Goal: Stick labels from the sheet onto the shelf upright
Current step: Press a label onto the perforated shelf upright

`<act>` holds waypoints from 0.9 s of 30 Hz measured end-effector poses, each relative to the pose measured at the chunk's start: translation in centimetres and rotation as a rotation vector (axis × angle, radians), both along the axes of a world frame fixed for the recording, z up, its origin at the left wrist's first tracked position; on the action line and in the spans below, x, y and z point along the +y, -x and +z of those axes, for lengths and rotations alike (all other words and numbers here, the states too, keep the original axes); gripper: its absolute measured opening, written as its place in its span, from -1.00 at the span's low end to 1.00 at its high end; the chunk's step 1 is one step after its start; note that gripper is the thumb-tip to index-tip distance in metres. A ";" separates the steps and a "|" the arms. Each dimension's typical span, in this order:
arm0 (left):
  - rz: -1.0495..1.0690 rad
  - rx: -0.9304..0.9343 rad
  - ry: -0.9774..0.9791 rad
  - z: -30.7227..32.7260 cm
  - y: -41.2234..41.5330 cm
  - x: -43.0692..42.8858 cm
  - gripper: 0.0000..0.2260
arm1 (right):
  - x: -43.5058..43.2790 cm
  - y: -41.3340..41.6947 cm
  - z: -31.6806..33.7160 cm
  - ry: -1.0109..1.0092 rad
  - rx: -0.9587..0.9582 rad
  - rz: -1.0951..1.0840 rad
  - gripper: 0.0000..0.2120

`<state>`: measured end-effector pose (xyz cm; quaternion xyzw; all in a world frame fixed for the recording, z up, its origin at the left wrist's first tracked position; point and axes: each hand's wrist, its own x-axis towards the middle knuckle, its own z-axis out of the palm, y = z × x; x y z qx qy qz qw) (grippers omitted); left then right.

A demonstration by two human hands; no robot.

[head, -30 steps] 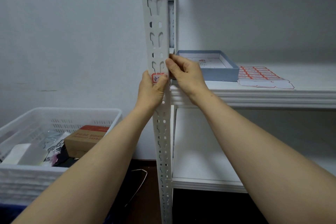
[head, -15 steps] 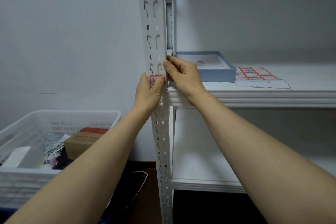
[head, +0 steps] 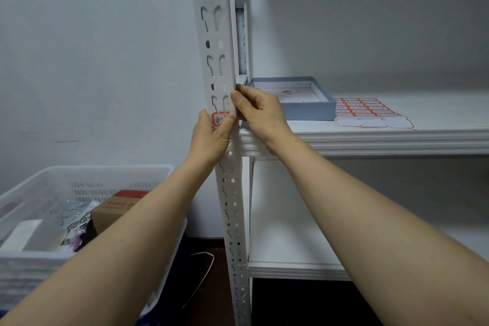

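The white slotted shelf upright [head: 214, 34] runs top to bottom through the middle of the view. A red-bordered label [head: 219, 118] with blue writing sits on its front face, level with the upper shelf. My left hand [head: 210, 137] grips the upright from the left, and its thumb presses the label's right part. My right hand [head: 260, 112] has curled fingers and pinches the upright's right edge just beside the label. The label sheet [head: 370, 112], with rows of red-bordered labels, lies flat on the upper shelf [head: 370, 140] to the right.
A shallow blue box [head: 308, 111] stands on the upper shelf between the upright and the sheet. A white plastic basket [head: 79, 177] holding a cardboard box and packets stands on the lower left. The lower shelf board [head: 291, 259] sits below, and a grey wall is behind.
Both hands stay at the label on the upright. My left thumb has slid a little across the label. The view has drifted slightly.
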<state>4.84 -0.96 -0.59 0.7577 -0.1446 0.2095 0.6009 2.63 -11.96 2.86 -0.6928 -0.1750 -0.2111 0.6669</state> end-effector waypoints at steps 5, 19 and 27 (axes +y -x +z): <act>0.045 -0.032 -0.028 0.0 0.1 0.0 -0.72 | 0.0 -0.1 0.0 -0.001 -0.001 -0.007 -0.72; 0.097 -0.024 -0.080 0.4 0.8 -0.1 -0.81 | 0.1 -0.2 -0.1 -0.015 0.004 0.004 -0.72; 0.089 -0.020 -0.135 0.9 1.4 -0.1 -0.79 | 0.1 -0.4 -0.2 -0.007 0.006 -0.017 -0.70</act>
